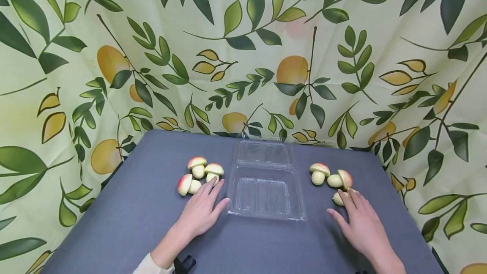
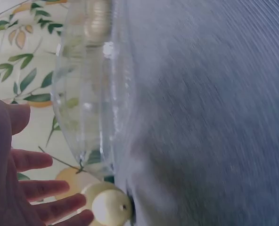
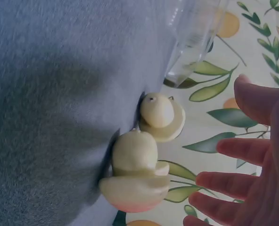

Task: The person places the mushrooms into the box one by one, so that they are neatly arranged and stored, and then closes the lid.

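My left hand (image 1: pixel 203 209) hovers with spread fingers by the left group of toy mushrooms, its fingertips overlapping the nearest mushroom (image 1: pixel 214 171) in the head view. Two more mushrooms, one upright (image 1: pixel 197 167) and one on its side (image 1: pixel 188 185), lie beside it. On the right, my right hand (image 1: pixel 361 223) has its fingers extended over a mushroom (image 1: pixel 340 198), partly hiding it. Behind that sit another tipped mushroom (image 1: pixel 340 179) and an upright one (image 1: pixel 318 173). In both wrist views the fingers (image 2: pixel 40 189) are straight and hold nothing.
Between the two groups a clear plastic clamshell box (image 1: pixel 266 214) lies opened, its lid (image 1: pixel 262 152) folded back toward the wall. A grey cloth covers the table (image 1: pixel 125 210). Leaf-and-fruit patterned fabric (image 1: pixel 243 54) hangs behind and along the sides.
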### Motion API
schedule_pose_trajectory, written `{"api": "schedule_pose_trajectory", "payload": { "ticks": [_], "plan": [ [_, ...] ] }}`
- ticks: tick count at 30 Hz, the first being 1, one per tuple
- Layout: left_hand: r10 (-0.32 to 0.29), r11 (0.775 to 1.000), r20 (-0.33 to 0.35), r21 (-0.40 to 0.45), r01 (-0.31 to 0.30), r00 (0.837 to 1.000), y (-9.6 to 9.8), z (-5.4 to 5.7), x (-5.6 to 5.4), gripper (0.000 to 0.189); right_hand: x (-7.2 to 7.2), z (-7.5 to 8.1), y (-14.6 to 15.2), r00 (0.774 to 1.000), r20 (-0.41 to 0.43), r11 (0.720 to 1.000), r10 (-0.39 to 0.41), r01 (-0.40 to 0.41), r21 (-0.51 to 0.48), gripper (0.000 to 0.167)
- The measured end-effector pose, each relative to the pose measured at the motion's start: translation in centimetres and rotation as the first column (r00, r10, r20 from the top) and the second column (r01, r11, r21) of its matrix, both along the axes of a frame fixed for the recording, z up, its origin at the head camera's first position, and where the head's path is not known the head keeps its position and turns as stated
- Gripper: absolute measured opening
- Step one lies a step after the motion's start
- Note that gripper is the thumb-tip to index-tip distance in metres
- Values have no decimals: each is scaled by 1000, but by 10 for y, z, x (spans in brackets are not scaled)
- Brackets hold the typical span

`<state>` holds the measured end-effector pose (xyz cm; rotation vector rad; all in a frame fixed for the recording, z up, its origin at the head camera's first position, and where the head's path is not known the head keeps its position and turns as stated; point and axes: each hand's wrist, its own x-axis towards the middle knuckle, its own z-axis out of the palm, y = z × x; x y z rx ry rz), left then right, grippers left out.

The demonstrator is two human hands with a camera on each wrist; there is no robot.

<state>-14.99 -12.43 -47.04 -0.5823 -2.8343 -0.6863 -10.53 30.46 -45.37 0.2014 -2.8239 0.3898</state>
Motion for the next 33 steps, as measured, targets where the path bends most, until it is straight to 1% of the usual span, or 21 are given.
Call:
{"api": "schedule_pose_trajectory", "payload": {
  "ticks": [4, 7, 14, 18, 23, 26, 29, 33],
  "plan": [
    [-8, 999, 80, 51, 4, 997, 5, 2, 1, 60, -2, -2, 5, 1000, -24, 1000, -20, 20, -12, 64],
    [-13, 997, 109, 75, 5, 994, 9, 3, 1, 60, -4, -3, 9, 999, -26, 999, -40, 40, -21, 62],
    [-33, 986, 182, 168, 2, 983, 12, 3, -4, 62, -12, -3, 16, 993, 33, 990, -111, 113, -86, 58],
    [-48, 979, 181, 205, 10, 982, 13, 1, -8, 61, -17, -1, 21, 988, 49, 982, -147, 152, -112, 57],
    [-57, 968, 141, 251, 20, 988, 16, -3, -11, 56, -21, 1, 26, 980, 77, 971, -184, 193, -139, 58],
    [-67, 956, 133, 293, 25, 989, 17, -6, -13, 52, -22, 0, 29, 977, 88, 966, -196, 207, -153, 59],
    [-81, 939, 155, 342, 24, 985, 18, -8, -16, 51, -24, -3, 31, 974, 103, 962, -203, 218, -166, 59],
    [-104, 919, 201, 393, 18, 974, 18, -10, -20, 50, -25, -9, 34, 968, 131, 954, -214, 236, -187, 60]
  ]
}}
